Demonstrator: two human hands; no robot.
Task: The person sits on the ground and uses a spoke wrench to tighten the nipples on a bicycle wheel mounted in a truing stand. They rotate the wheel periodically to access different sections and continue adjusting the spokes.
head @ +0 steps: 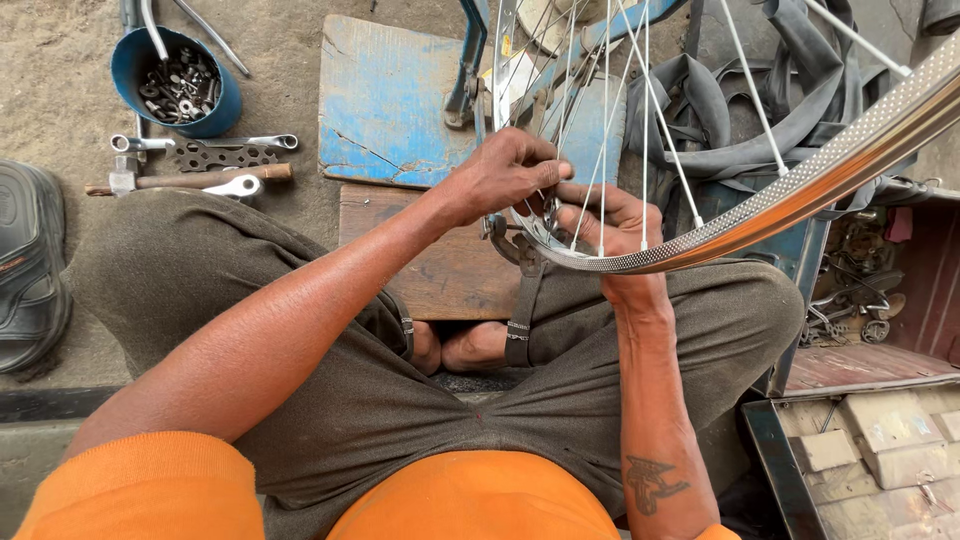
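One head-worn camera looks steeply down, close over the lap and the bicycle wheel.

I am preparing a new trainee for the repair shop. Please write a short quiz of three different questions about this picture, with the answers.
1. True or false: both hands work at the wheel rim.
2. Which container holds the nuts and small metal parts? A) blue can B) red box C) white bowl
3. Fill in: the black inner tube lies on the person's ______ side.

Key:
1. True. The left hand and the right hand have their fingers among the spokes, close to the rim.
2. A. The blue can stands above the wrenches.
3. Right. The inner tube lies behind the wheel.
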